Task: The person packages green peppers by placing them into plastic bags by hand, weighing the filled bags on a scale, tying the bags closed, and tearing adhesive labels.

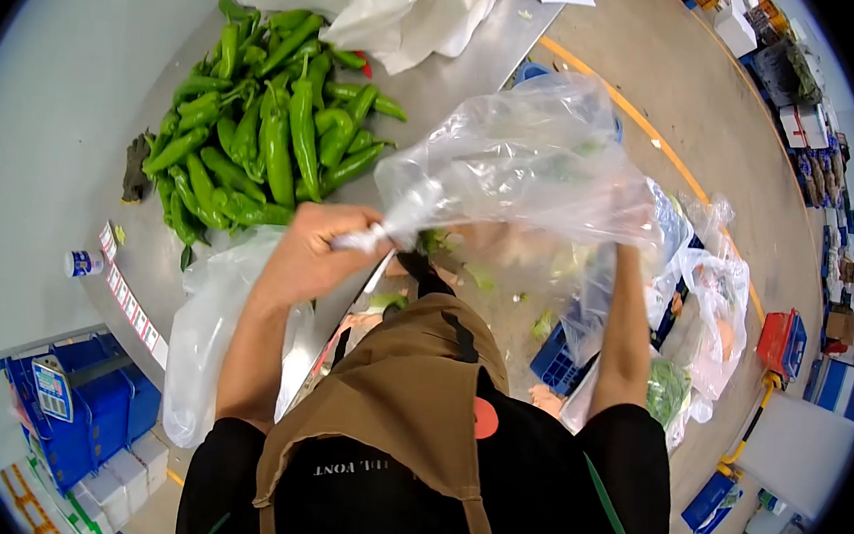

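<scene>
My left hand (323,249) is closed around the twisted white neck of a clear plastic bag (515,164), beside the metal table's edge. The bag spreads out to the right, puffed and crinkled, over the floor. My right hand (634,215) is at the far side of the bag, blurred behind or inside the film; its fingers cannot be made out. A large heap of long green peppers (267,134) lies on the table just beyond my left hand. Another translucent plastic bag (206,335) hangs over the table edge under my left forearm.
White sacking (377,7) lies at the table's far end. A dark glove (137,166), a small white tub (83,263) and a label strip (134,294) are on the left. Filled plastic bags (714,310) and a blue crate (562,358) stand on the right.
</scene>
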A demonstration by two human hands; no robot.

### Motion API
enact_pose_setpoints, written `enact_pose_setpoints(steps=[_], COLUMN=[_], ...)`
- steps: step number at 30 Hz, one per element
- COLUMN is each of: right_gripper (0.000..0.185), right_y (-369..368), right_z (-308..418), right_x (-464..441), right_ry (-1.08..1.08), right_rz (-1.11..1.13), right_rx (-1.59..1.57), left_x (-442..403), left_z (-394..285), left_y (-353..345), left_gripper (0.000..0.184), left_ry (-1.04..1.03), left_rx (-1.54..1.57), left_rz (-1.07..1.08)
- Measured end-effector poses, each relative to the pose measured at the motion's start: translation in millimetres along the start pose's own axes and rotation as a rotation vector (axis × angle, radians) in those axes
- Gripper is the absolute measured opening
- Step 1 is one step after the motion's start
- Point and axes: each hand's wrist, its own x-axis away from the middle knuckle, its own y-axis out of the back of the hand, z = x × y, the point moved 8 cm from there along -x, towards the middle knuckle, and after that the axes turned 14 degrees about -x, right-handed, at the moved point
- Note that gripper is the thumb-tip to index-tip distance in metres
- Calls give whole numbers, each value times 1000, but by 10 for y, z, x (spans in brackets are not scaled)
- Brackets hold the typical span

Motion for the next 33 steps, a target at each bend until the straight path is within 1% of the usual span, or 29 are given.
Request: enact_pose_setpoints(steps=[1, 2, 3, 4, 5, 6, 7, 8, 10, 11, 12, 13, 14, 15, 16, 17, 18, 19, 20, 21, 22, 23, 24, 25, 26, 27, 28, 30, 33], right_gripper=[28, 28, 28, 28, 28, 28, 28, 28, 27, 27, 27, 27, 27, 29, 27, 26, 24, 24, 22, 20, 25, 31, 35, 35, 35, 35, 35, 36, 36], right_y=[240, 457, 635, 804, 938, 1025, 1075, 1049, 736, 404, -27, -515, -896, -1250, -1441, -1609, -1856, -2119, -2484, -2768, -3213, -3315, -3622, -3563, -3484, -3541, -3649, -3954, -4425], right_z=[-118, -286, -506, -775, -1077, -1391, -1712, -2003, -2394, -2404, -2266, -1891, -1461, -776, -481, -379, -514, -735, -1184, -1700, -2704, -3098, -4180, -4406, -4589, -4899, -5200, -5721, -6276], right_x=[86, 206, 383, 584, 831, 1141, 1486, 1896, 2783, 3197, 3496, 3646, 3585, 3472, 3413, 3290, 3048, 2767, 2334, 1934, 1639, 1265, 1112, 930, 753, 600, 493, 326, 175], right_ry=[-5, -32, -83, -162, -253, -345, -431, -505, -548, -472, -350, -241, -201, -225, -440, -654, -740, -822, -829, -829, -561, -225, -352, -374, -389, -397, -400, -399, -408], right_rz=[4, 23, 73, 149, 254, 401, 582, 809, 1362, 1606, 1765, 1797, 1683, 1794, 1904, 1984, 1960, 1920, 1604, 1290, 1016, 917, 820, 657, 491, 382, 330, 308, 323], right_rx=[173, 352, 529, 706, 877, 1036, 1177, 1303, 1437, 1378, 1228, 949, 471, 204, -77, -369, -595, -826, -747, -668, -797, -127, 281, 273, 253, 284, 306, 358, 419], left_x=[83, 213, 332, 504, 697, 909, 1098, 1189, 1428, 1547, 1625, 1692, 1779, 1945, 2132, 2293, 2340, 2598, 2965, 3464, 3276, 3121, 3040, 3110, 3202, 3268, 3337, 3384, 3392], left_z=[-54, 64, 141, 310, 504, 676, 816, 845, 1144, 1301, 1437, 1593, 1767, 1970, 2186, 2329, 2314, 2387, 2628, 2893, 2754, 2630, 2616, 2674, 2737, 2808, 2876, 3005, 3179], left_y=[-122, -351, -586, -914, -1246, -1551, -1763, -1866, -2043, -2117, -2165, -2218, -2305, -2490, -2691, -2878, -2957, -3156, -3494, -3839, -3827, -3896, -3874, -3953, -4041, -4101, -4172, -4280, -4399], left_gripper=[8, 10, 13, 14, 17, 19, 19, 22, 27, 30, 33, 35, 37, 39, 40, 37, 37, 37, 37, 35, 31, 27, 32, 32, 31, 30, 30, 29, 27], left_ry=[-37, -25, -5, 32, 175, 200, 324, 304, 567, 700, 732, 761, 790, 783, 774, 778, 886, 1175, 1087, 1051, 1035, 702, 1061, 1104, 1207, 1295, 1374, 1489, 1599], left_rx=[-5, 62, 27, 98, 149, 274, 208, 297, 363, 392, 294, 193, 92, 20, -55, -43, -13, 143, 251, 195, 66, -3, 253, 278, 332, 366, 393, 437, 468], left_rz=[46, 93, 187, 244, 444, 466, 624, 558, 544, 535, 523, 510, 500, 532, 566, 549, 602, 752, 675, 714, 902, 855, 757, 729, 707, 697, 679, 646, 594])
